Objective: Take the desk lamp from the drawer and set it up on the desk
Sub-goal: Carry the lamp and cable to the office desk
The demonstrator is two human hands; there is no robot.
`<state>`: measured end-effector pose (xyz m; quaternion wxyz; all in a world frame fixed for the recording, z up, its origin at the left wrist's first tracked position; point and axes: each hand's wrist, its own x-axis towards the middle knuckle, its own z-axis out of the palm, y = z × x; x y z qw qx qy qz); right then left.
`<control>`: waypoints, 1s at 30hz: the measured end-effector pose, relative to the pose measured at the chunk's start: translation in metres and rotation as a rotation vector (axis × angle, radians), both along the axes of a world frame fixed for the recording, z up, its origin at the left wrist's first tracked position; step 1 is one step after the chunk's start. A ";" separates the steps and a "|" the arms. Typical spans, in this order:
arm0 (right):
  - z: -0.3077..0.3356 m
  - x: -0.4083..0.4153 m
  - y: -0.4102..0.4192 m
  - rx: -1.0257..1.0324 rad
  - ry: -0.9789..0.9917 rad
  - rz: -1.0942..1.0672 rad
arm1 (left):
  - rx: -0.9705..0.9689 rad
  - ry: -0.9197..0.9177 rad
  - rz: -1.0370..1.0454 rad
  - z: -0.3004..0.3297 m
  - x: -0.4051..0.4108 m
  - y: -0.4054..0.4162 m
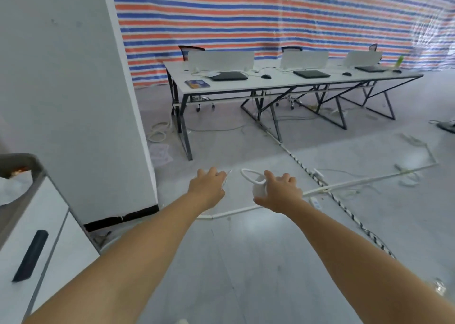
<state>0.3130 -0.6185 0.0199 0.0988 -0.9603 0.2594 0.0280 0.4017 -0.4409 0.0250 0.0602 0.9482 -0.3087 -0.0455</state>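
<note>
Both arms reach out in front of me above the floor. My right hand [279, 193] grips a small white desk lamp [258, 187] by its rounded base; its white ring head sticks out to the left. My left hand [209, 188] is closed on a thin white cord [227, 175] that comes from the lamp. The long white desk [270, 82] stands a few steps ahead. A white drawer cabinet [37, 225] with a black handle is at my lower left, its drawer shut.
Closed laptops [230, 76], mice, white dividers and a blue book [197, 84] lie on the desk. A white pillar [73, 89] stands at left. Cable ducts [344, 183] and a striped cable [344, 205] cross the grey floor. Chairs sit behind the desk.
</note>
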 end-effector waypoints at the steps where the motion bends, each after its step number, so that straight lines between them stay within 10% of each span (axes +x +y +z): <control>1: -0.001 0.018 -0.006 -0.005 -0.003 -0.007 | -0.001 -0.009 -0.009 0.000 0.020 -0.006; 16: 0.018 0.283 -0.119 0.013 -0.037 -0.181 | 0.009 -0.012 -0.245 0.019 0.328 -0.148; 30: 0.023 0.493 -0.389 -0.010 -0.034 -0.285 | 0.020 -0.032 -0.323 0.031 0.540 -0.418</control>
